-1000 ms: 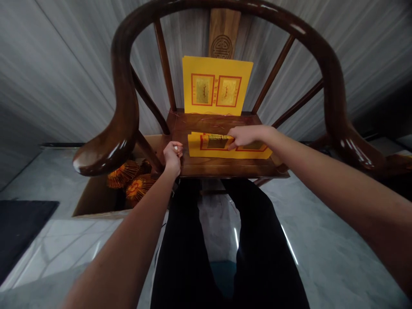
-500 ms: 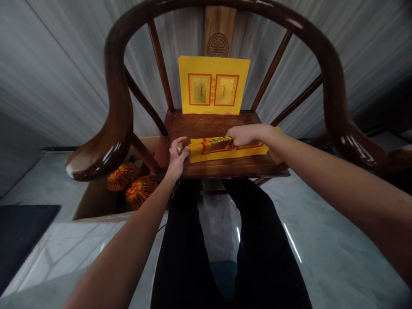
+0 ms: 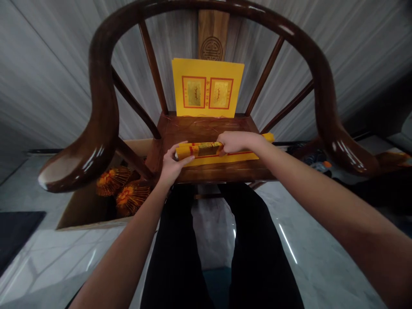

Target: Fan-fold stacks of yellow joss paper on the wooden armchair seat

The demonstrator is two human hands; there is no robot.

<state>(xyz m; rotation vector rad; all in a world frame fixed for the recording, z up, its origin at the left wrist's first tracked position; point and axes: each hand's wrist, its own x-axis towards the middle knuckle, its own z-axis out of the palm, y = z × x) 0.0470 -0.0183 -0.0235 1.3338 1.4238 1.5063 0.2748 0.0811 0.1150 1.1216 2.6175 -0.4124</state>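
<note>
Lying at the far left, a dark floor mat [image 3: 16, 234] is seen, and beside it a cardboard box [image 3: 80, 210] holding pleated orange paper rosettes [image 3: 112, 181]. The curved arm of a dark wooden armchair [image 3: 74, 171] is raised above them. The left end of a folded strip of yellow joss paper [image 3: 199, 150] is gripped by the left hand [image 3: 172, 165], its fingers [image 3: 180, 148] curled around the paper. The strip is held over a flat yellow paper edge [image 3: 225, 159] on the chair's seat [image 3: 209, 128], and another yellow sheet [image 3: 206, 88] with red-framed gold panels is propped upright behind it against the back splat [image 3: 212, 34]. The strip's right part is covered by the right hand [image 3: 238, 142], its fingers pressed together on top.
</note>
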